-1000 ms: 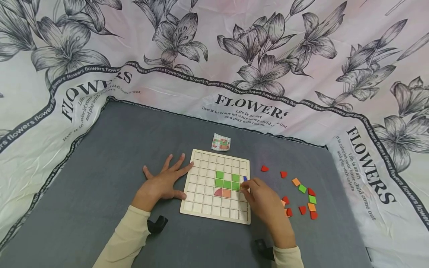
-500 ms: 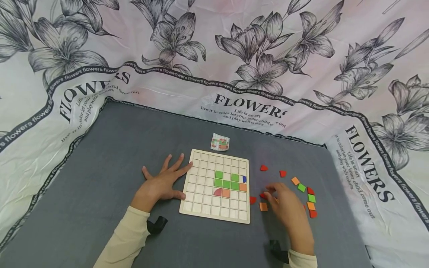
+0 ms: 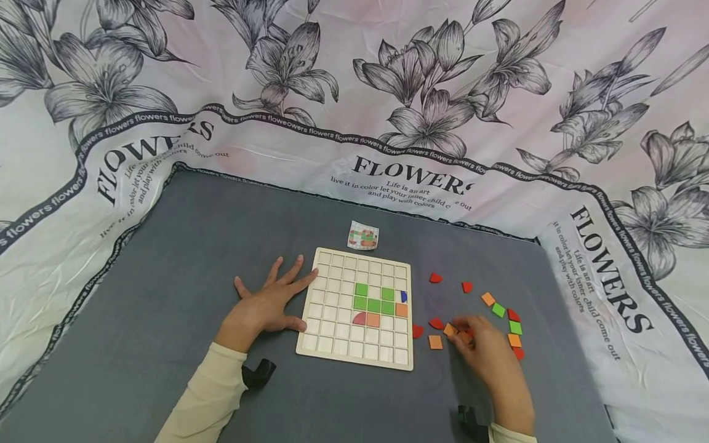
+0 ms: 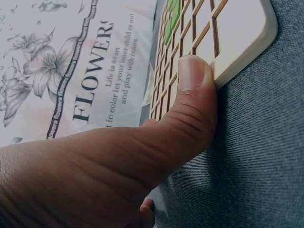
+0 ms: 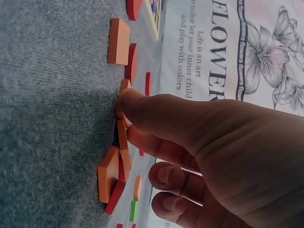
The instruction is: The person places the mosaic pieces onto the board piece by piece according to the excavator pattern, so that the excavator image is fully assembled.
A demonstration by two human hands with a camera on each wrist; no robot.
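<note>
We see the left hand [image 3: 263,307] with its fingers spread, touching the left edge of the wooden board [image 3: 334,312], in whose cells lie five green tiles [image 3: 375,305] and one blue piece [image 3: 404,296]. The right hand [image 3: 486,349] touches an orange tile [image 3: 449,330] near red pieces [image 3: 436,323]; whether it pinches this tile, we cannot say. Beyond the board lies a printed card [image 3: 363,235].

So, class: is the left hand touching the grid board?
Touching. In the left wrist view, the left hand has its thumb tip on the edge of the grid board.

Passage along gray cloth [image 3: 360,400] in front of grid board [image 3: 336,312], loose tiles [image 3: 435,342] obstructing right side
</note>
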